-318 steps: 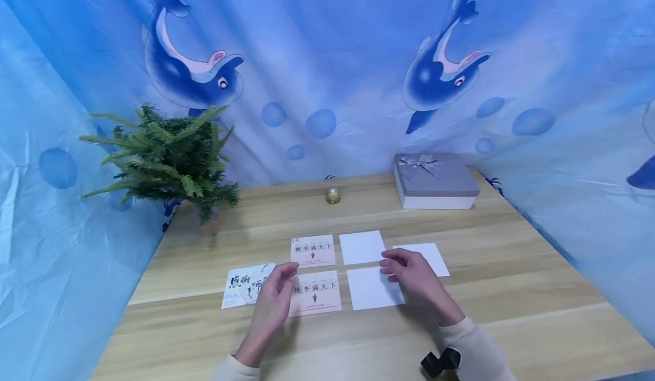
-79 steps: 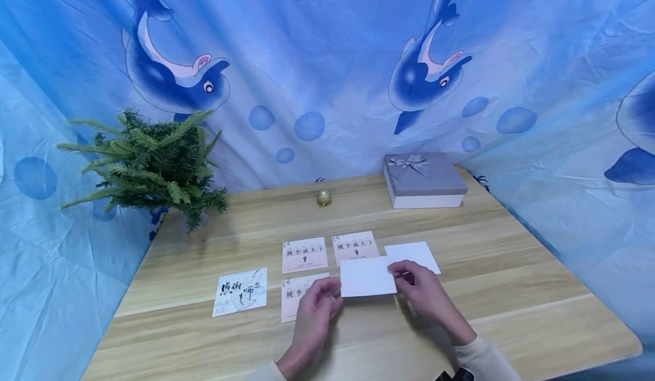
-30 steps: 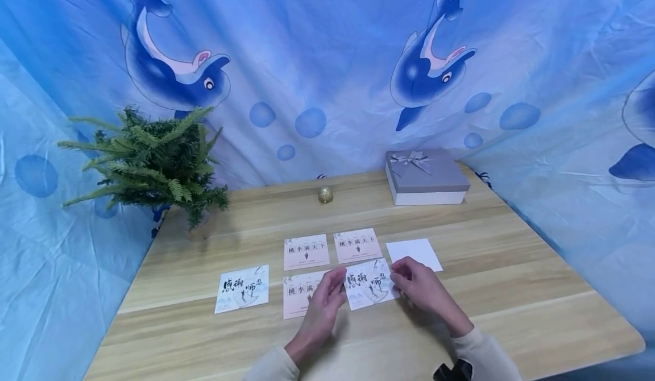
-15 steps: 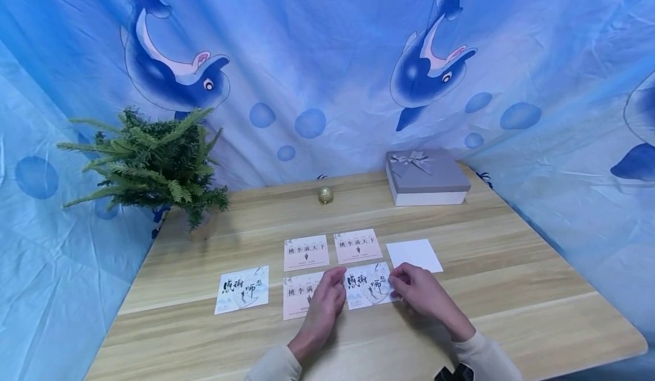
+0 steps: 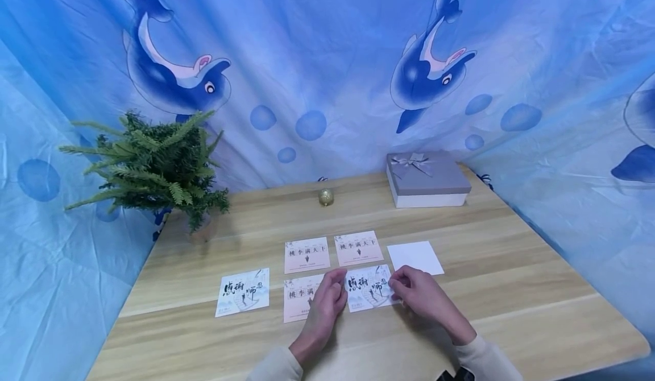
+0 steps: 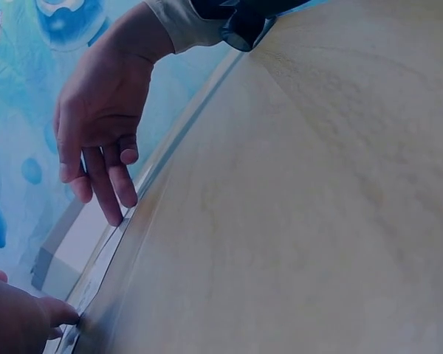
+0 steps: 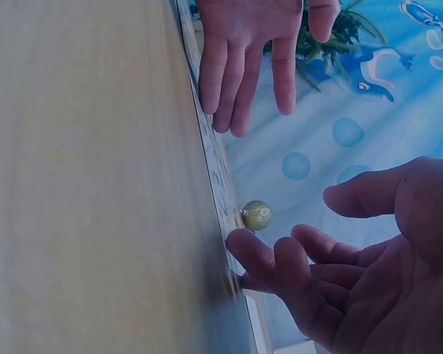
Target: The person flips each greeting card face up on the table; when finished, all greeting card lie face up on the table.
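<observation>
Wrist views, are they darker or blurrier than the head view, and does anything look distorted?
Head view: bright and even, sharp on the cards, soft shadows under the plant, table edges bowed by the wide lens. Left wrist view: dim, bluish, table blurred. Right wrist view: also dim, right hand close and soft, gold ball fairly sharp.

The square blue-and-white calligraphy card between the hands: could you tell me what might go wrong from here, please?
1. The square blue-and-white calligraphy card lies close to the pink printed card; the left hand rests over that gap and could nudge either one askew.
2. The right hand touches the card's right edge; a slide could push it toward the blank white card.
</observation>
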`<state>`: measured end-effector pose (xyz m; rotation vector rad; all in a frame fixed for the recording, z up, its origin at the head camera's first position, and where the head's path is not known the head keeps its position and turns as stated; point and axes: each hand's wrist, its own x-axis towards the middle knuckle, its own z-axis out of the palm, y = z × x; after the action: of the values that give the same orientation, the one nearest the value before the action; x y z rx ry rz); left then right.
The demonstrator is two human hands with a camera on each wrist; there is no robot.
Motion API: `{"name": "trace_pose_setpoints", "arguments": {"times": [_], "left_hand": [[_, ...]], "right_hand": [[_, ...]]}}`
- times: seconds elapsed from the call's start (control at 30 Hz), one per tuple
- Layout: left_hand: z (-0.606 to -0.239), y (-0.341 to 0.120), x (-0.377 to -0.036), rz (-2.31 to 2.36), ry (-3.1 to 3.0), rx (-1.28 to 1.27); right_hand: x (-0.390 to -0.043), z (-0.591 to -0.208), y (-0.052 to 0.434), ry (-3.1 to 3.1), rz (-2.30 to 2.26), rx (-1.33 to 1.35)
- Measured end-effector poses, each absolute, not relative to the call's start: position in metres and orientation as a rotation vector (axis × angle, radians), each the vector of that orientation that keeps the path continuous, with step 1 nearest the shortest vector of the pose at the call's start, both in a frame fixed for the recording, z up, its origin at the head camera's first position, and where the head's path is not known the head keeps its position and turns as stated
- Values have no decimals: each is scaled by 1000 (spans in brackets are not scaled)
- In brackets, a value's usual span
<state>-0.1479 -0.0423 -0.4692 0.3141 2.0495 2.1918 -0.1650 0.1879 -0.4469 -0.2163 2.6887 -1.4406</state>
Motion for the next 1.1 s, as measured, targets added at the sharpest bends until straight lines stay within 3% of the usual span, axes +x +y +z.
{"name": "trace_pose_setpoints", "arguments": {"times": [0.47,0.8,1.1], "left_hand": [[-474,-39,-152,2160,2081,358],[-457,-19,-158,2177,2027,506],[-447,28,-169,2252,1533,246]], "right_hand": [[-166,-445,197,2738,-1453,-194],[-190,-430,244,2952,-1233,-125],[-200,-448,268,2981,-1122,-7]]}}
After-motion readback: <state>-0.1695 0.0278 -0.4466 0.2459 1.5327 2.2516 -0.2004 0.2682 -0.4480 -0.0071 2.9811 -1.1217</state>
